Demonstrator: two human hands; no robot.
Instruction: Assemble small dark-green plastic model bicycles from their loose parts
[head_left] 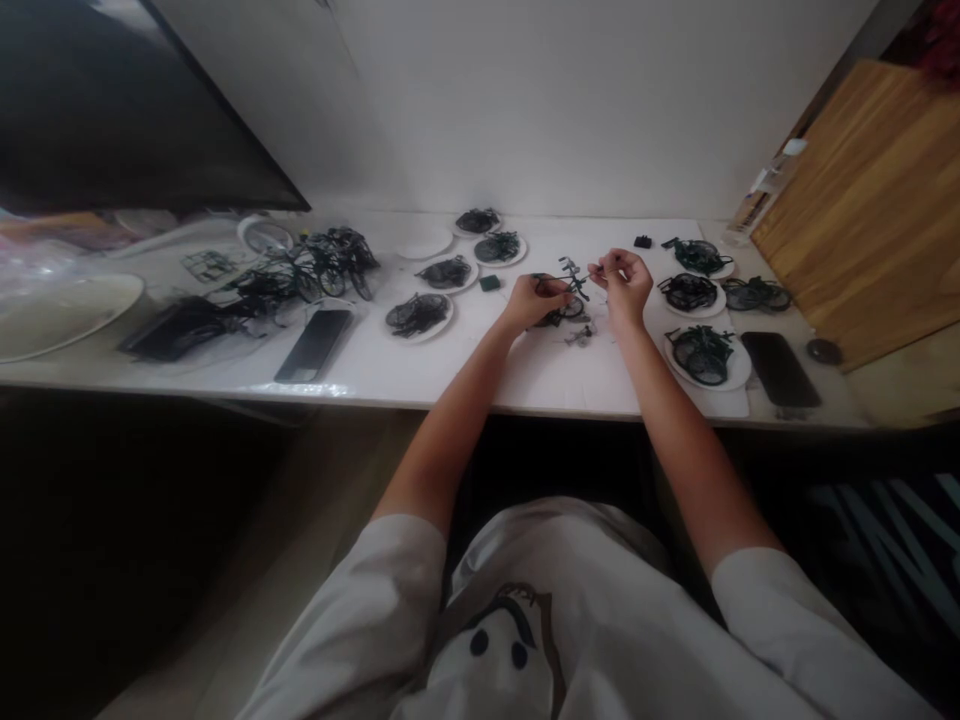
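My left hand (535,302) has its fingers closed on a dark miniature bicycle (574,282), held just above the white board. The bicycle's handlebar points up and away, and part of its frame is hidden behind my fingers. Just to the right, my right hand (627,288) is pinched near the handlebar. A thin, dark sliver shows at its fingertips, too small to name. Below the bicycle, small grey metal parts (580,334) lie on the board between my hands.
Several white plates (448,322) bear dark miniature bicycles on both sides. More bicycles (337,262) are heaped at left, near a phone (313,345). At right are another phone (781,369), a clear bottle (763,195) and a wooden panel (862,210). A large bowl (112,290) stands far left.
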